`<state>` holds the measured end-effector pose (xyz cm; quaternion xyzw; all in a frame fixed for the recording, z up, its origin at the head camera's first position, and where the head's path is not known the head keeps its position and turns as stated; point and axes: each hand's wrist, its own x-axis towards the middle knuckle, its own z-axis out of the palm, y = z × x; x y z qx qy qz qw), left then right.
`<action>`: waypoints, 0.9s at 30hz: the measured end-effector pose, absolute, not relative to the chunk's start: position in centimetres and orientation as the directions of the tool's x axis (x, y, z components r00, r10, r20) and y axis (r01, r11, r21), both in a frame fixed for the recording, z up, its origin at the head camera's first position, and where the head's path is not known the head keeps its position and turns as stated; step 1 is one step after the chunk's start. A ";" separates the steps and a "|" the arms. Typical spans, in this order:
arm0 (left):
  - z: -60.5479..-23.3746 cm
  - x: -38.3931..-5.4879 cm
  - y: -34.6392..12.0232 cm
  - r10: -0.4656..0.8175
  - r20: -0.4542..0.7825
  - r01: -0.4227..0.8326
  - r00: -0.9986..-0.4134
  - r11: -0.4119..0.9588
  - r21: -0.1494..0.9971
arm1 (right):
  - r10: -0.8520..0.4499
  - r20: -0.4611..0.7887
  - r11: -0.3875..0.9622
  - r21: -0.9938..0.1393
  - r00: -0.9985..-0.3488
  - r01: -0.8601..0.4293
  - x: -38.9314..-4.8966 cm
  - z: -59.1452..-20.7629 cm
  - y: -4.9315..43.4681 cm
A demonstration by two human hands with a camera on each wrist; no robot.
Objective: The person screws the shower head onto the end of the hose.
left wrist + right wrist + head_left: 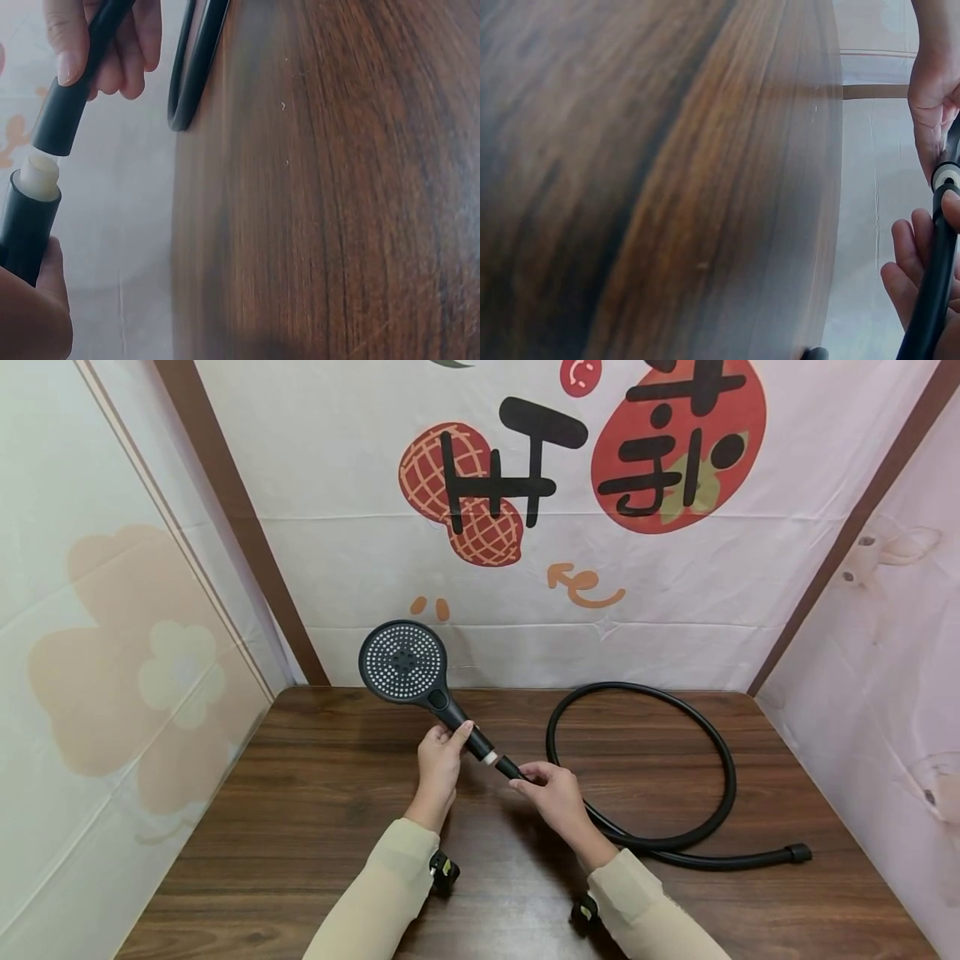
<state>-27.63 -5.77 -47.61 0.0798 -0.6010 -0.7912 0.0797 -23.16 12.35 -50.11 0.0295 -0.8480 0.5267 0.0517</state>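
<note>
My left hand (438, 768) grips the handle of a black shower head (403, 662), whose round spray face with pale nozzles tilts up toward the head camera. A white threaded-looking end (39, 176) sticks out of the bottom of the handle. Between thumb and fingers, my right hand (553, 793) pinches the black connector (64, 116) at one end of a black shower hose (731, 768). In the left wrist view that connector faces the white end, lined up with it and a small gap apart. Both are held above the table.
On the brown wooden table (315, 827) the hose lies in a large loop to the right. Its other end fitting (799, 853) rests near the right edge. Behind the table hangs a printed cloth backdrop (337, 568), with cloth walls on both sides.
</note>
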 end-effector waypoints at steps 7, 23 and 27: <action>-47.8 -27.7 -5.6 -0.232 -0.036 0.031 -0.972 -0.276 0.961 | -0.002 0.115 0.458 -0.883 -0.993 -0.103 -23.1 -49.9 12.3; -48.1 -27.5 -4.8 -0.264 -0.015 0.075 -0.964 -0.330 0.941 | 0.013 0.097 0.404 -0.911 -0.995 -0.084 -23.1 -49.9 12.3; -48.1 -27.5 -4.6 -0.272 -0.021 0.078 -0.962 -0.348 0.934 | 0.017 0.102 0.408 -0.909 -0.995 -0.086 -23.2 -49.9 12.3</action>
